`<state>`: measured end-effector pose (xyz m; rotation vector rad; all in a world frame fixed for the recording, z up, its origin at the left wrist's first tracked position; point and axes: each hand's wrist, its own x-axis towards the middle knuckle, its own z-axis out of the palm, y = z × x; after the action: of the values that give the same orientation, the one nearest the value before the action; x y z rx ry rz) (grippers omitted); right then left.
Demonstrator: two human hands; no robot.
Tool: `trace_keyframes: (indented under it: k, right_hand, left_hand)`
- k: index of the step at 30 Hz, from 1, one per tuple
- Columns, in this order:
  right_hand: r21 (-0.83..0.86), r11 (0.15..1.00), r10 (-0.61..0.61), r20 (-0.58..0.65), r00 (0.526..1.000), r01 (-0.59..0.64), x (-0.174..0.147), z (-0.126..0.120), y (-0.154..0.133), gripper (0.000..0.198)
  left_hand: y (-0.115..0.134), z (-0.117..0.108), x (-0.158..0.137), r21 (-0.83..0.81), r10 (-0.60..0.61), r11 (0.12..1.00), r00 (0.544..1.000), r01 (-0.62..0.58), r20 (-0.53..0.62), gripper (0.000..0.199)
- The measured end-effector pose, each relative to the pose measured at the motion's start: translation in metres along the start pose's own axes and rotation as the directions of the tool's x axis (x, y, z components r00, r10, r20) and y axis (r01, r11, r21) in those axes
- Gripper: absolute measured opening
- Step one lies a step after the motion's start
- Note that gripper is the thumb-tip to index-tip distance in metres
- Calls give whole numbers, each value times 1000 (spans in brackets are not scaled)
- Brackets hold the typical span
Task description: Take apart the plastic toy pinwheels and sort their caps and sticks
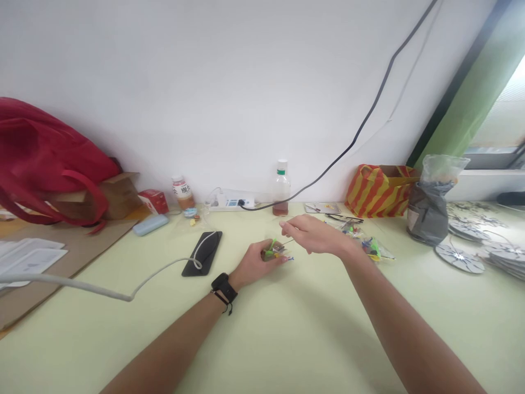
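My left hand [258, 262], with a black watch [223, 287] on its wrist, is closed round a small toy-like assembly [271, 253] with bright green, brown and blue parts. The fingers cover much of it. To its right, my right hand [305, 232] is curled with its knuckles up. A thin metal shaft [289, 241] runs from these fingers toward the assembly, like a small screwdriver's. Its handle is hidden in the palm, and I cannot tell whether the tip touches.
A black phone [203, 253] with a white cable lies left of the hands. Behind stand a bottle [281, 189] and a power strip [233, 201]. Bags of colourful small parts [374, 249], a striped bag [375, 191] and flat discs [459, 257] are on the right.
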<state>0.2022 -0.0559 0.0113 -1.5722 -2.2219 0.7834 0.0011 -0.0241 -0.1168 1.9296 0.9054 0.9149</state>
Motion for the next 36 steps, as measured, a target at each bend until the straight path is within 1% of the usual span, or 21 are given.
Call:
trace_keyframes:
  k: [2, 4, 6, 7, 9, 11, 13, 16, 18, 20, 23, 25, 28, 30, 31, 33, 35, 36]
  right_hand:
    - [-19, 1000, 8, 18, 1000, -8, -1, 1, -2, 52]
    - [-33, 999, 15, 74, 997, -13, -1, 4, -3, 56]
    - [-43, 999, -20, 92, 996, 25, -1, 5, -4, 57]
    - [-54, 997, -55, 69, 996, 59, -1, 4, -4, 57]
    - [-96, 987, -131, -25, 991, 128, -2, 2, -4, 57]
    - [-140, 977, -173, -101, 980, 158, -4, -2, -3, 57]
    - [-146, 977, -170, -84, 982, 157, -5, -5, -2, 58]
    - [-125, 985, -119, -11, 993, 117, -6, -5, -2, 59]
    - [-137, 987, -83, 11, 997, 84, -5, -3, -1, 59]
    - [-167, 982, -78, 40, 996, 83, -3, -1, 1, 55]
    - [-195, 968, -150, 47, 988, 157, 1, 0, 6, 32]
    - [-194, 959, -212, 0, 977, 208, 3, 1, 9, 19]
    - [-180, 950, -275, -82, 958, 257, 7, 2, 10, 15]
    - [-142, 946, -311, -138, 940, 292, 9, 4, 10, 12]
    - [-109, 945, -323, -187, 928, 307, 10, 4, 11, 12]
    - [-27, 947, -311, -338, 888, 321, 12, 5, 13, 18]
    - [67, 951, -234, -483, 844, 302, 16, 5, 20, 25]
    - [109, 953, -190, -515, 836, 284, 19, 5, 25, 28]
  left_hand:
    - [0, 0, 0, -14, -5, 1000, 1000, 5, 5, 36]
    - [1, -1, 0, -33, -7, 999, 1000, 8, 13, 38]
    - [1, -1, 0, -36, 0, 999, 1000, 0, 10, 39]
    - [1, -1, 0, -32, 7, 999, 1000, -7, 1, 38]
    - [1, -1, 0, -30, 19, 999, 1000, -19, -22, 36]
    - [0, 0, 1, -50, 24, 998, 999, -25, -30, 35]
    - [0, 0, 1, -75, 23, 997, 1000, -25, -17, 34]
    - [1, 0, 1, -101, 26, 995, 1000, -27, -13, 34]
    - [1, -1, 1, -110, 33, 993, 999, -34, -17, 36]
    - [2, -1, 1, -107, 34, 994, 999, -35, -9, 37]
    - [3, -2, 1, -134, 35, 990, 999, -34, 9, 38]
    - [4, -2, 2, -202, 40, 979, 999, -36, 17, 40]
    - [3, -1, 4, -360, 6, 933, 999, 8, 38, 45]
    - [1, 1, 5, -454, -48, 889, 998, 62, 43, 48]
    - [-1, 1, 5, -484, -80, 871, 996, 87, 34, 48]
    - [-5, 2, 6, -510, -143, 852, 990, 122, -3, 47]
    - [-8, 1, 7, -524, -190, 839, 981, 145, -33, 44]
    - [-9, 1, 7, -534, -206, 831, 978, 156, -34, 43]
